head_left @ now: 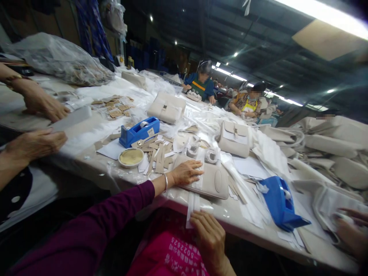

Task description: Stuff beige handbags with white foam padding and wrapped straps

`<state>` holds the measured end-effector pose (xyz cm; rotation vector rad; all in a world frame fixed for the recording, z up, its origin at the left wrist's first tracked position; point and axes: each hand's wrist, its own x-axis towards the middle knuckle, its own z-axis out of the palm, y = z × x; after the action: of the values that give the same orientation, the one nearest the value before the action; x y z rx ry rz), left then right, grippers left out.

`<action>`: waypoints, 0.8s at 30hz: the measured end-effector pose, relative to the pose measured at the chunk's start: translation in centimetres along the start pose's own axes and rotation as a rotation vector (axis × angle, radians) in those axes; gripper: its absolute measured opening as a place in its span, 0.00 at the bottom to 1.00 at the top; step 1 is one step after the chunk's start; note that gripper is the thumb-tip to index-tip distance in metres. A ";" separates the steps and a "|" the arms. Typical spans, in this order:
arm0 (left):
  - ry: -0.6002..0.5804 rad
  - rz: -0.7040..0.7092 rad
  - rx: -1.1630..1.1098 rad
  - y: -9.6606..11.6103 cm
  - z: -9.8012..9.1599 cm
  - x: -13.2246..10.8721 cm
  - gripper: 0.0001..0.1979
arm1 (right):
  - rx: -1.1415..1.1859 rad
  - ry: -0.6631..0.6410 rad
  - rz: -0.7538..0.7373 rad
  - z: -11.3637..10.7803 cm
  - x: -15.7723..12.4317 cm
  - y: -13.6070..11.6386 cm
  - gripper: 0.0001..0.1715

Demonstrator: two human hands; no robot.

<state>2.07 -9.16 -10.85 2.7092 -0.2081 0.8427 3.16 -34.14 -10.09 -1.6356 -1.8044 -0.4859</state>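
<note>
My left hand (187, 172), below a purple sleeve and a bracelet, lies flat with fingers stretched out on a beige handbag (211, 184). The bag lies on its side on the table near the front edge, with an oval patch on its right part. A white strip (193, 207) comes out from beneath the bag and hangs over the edge. Closed around the strip's lower end is my right hand (209, 235), in front of a pink apron (169, 249). Wrapped straps (212, 155) lie just behind the bag.
Left of the bag are a blue tape dispenser (139, 132), a bowl of yellowish paste (131, 157) and cardboard scraps (159, 153). Another dispenser (281, 203) stands right. Finished-looking bags (234, 138) lie behind. Co-workers' hands (36, 143) work at left and right.
</note>
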 end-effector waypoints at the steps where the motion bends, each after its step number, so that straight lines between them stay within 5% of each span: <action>1: 0.007 -0.005 -0.002 0.0 0.0 0.0 0.19 | 0.009 0.009 -0.001 0.2 -0.3 0.1 0.18; 5: -0.009 -0.030 0.023 0.1 -0.1 0.0 0.18 | 0.005 -0.051 -0.110 -0.1 -0.4 0.5 0.17; 8: -0.019 -0.039 0.053 0.4 -0.3 -0.1 0.18 | 0.064 -0.072 -0.098 -1.2 2.2 1.2 0.17; 12: 0.001 -0.037 0.070 0.7 -0.5 -0.2 0.18 | 0.179 -0.083 0.156 -1.9 8.3 4.1 0.15; 16: 0.002 -0.012 0.006 0.7 -0.6 -0.1 0.16 | 0.259 -0.091 0.444 -0.5 13.0 8.9 0.09; 24: 0.107 -0.215 -0.173 0.5 -0.2 0.1 0.19 | 0.609 -0.321 0.791 2.5 15.5 15.1 0.09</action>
<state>1.97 -9.54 -10.57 2.4645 0.0322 0.8596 17.11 -18.74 -3.67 -1.8341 -1.1585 0.6422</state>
